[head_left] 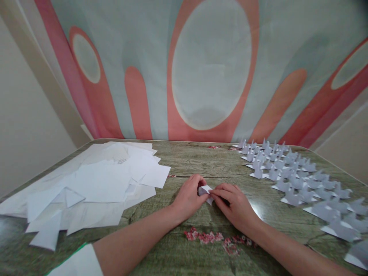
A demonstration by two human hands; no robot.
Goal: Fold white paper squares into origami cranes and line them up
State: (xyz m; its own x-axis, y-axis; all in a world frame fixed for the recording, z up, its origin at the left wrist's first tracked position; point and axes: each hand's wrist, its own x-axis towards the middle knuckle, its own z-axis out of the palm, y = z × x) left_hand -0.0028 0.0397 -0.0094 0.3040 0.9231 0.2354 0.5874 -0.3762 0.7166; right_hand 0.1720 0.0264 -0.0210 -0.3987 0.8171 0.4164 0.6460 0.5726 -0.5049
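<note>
A small piece of folded white paper point(205, 189) is held between both hands, just above the middle of the table. My left hand point(190, 194) pinches it from the left, thumb in front and fingers curled behind. On its right side, my right hand point(232, 205) grips the paper's edge between thumb and fingertips. The fingers cover part of the paper, so its full shape is hidden. To the right stand many folded white paper birds point(291, 180) in rows.
Loose white paper sheets point(100, 178) lie in an overlapping pile on the left. A folded paper piece point(48, 234) rests at its near edge. The wood-patterned table point(184, 159) bears printed pink flowers point(204, 236). Behind it hangs a patterned backdrop point(155, 50).
</note>
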